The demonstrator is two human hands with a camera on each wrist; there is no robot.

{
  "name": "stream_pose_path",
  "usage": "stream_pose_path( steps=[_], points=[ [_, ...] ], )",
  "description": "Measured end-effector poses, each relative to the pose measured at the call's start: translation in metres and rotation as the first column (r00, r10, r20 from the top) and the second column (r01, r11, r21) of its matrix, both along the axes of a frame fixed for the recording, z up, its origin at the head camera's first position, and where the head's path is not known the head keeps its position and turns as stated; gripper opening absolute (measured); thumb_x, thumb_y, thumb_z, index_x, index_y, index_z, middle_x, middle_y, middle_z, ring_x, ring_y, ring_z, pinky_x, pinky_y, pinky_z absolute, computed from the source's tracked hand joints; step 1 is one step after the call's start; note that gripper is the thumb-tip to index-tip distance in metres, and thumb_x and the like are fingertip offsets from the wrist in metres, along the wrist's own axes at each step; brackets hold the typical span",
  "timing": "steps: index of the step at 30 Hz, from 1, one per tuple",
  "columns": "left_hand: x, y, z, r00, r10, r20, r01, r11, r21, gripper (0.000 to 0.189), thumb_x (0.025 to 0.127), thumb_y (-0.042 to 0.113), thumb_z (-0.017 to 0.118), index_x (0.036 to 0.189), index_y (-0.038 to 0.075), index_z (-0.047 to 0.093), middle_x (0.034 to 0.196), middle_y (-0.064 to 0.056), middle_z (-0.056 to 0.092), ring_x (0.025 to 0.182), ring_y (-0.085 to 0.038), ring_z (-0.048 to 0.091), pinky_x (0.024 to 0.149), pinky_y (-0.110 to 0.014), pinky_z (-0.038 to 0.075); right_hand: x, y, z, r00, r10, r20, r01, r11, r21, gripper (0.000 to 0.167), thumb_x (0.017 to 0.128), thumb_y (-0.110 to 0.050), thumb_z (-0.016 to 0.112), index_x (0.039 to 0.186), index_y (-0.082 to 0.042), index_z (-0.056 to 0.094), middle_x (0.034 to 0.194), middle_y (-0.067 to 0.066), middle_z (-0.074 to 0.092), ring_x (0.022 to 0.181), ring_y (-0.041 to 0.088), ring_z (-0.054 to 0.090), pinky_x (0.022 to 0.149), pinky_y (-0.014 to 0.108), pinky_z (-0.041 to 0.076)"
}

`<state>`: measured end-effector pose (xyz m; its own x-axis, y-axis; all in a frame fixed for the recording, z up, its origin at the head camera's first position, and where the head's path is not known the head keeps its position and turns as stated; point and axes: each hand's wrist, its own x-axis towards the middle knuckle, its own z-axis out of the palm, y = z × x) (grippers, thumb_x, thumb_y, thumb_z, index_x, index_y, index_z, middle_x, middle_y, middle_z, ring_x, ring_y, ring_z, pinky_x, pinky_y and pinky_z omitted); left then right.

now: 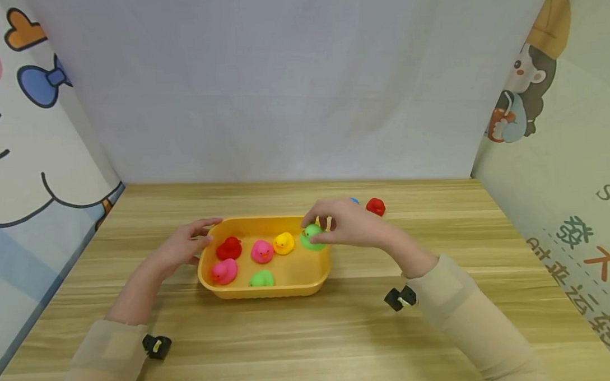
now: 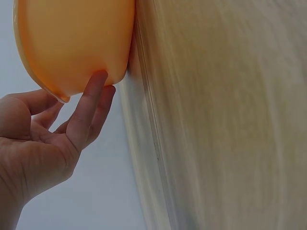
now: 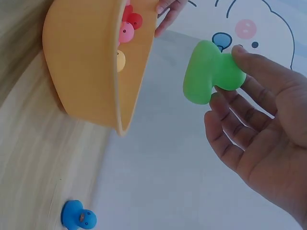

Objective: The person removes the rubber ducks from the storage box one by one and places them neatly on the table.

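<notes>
My right hand (image 1: 349, 222) pinches a green rubber duck (image 1: 314, 235) between thumb and fingers, over the right end of the yellow plastic tub (image 1: 288, 291). In the right wrist view that duck (image 3: 206, 74) hangs apart from the tub's rim. At the tub's left end, my left hand (image 1: 178, 248) holds the rim; in the left wrist view, straight fingers (image 2: 86, 105) rest against the outer wall. Inside lie a red duck (image 1: 229, 248), two pink ducks (image 1: 262, 251), a yellow duck (image 1: 284, 243) and another green duck (image 1: 261, 279).
Behind my right hand, a red duck (image 1: 375, 206) and a mostly hidden blue duck (image 1: 354, 200) lie on the wooden table (image 1: 290, 342). The blue duck shows fully in the right wrist view. A pale cloth (image 1: 291, 90) hangs at the back, with printed cloths on both sides.
</notes>
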<state>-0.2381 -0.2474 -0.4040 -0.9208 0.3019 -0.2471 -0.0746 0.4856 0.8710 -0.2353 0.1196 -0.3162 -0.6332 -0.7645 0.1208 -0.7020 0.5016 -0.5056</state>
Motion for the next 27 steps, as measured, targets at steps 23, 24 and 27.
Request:
stream_pose_path(
  steps=[23,24,27],
  points=[
    [0.001,0.001,0.002,1.0,-0.007,0.001,0.007,1.0,-0.004,0.049,0.101,0.016,0.044,0.148,0.015,0.03,0.139,-0.028,0.036,0.117,-0.041,0.047,0.078,-0.042,0.056,-0.01,0.068,0.029,0.996,-0.084,-0.04,0.08,0.994,-0.08,0.026,0.083,-0.012,0.073,0.107,-0.012,0.066,0.097,-0.003,0.064,0.077,0.013,0.053,0.067,0.027,0.053],
    [0.001,0.001,0.002,1.0,-0.007,0.0,0.007,1.0,-0.003,0.049,0.101,0.016,0.044,0.148,0.015,0.03,0.139,-0.028,0.036,0.117,-0.041,0.048,0.078,-0.042,0.056,-0.01,0.071,0.029,0.995,-0.091,-0.045,0.087,0.993,-0.079,0.026,0.083,-0.012,0.073,0.108,-0.012,0.066,0.096,-0.003,0.063,0.077,0.013,0.053,0.067,0.028,0.053],
    [0.001,0.001,0.002,1.0,-0.01,-0.002,0.009,1.0,-0.003,0.049,0.101,0.016,0.043,0.148,0.015,0.03,0.137,-0.028,0.037,0.116,-0.041,0.048,0.078,-0.042,0.056,-0.012,0.08,0.03,0.993,-0.109,-0.054,0.104,0.991,-0.081,0.026,0.083,-0.01,0.072,0.108,-0.011,0.066,0.094,-0.002,0.063,0.078,0.013,0.053,0.068,0.03,0.054]
  ],
)
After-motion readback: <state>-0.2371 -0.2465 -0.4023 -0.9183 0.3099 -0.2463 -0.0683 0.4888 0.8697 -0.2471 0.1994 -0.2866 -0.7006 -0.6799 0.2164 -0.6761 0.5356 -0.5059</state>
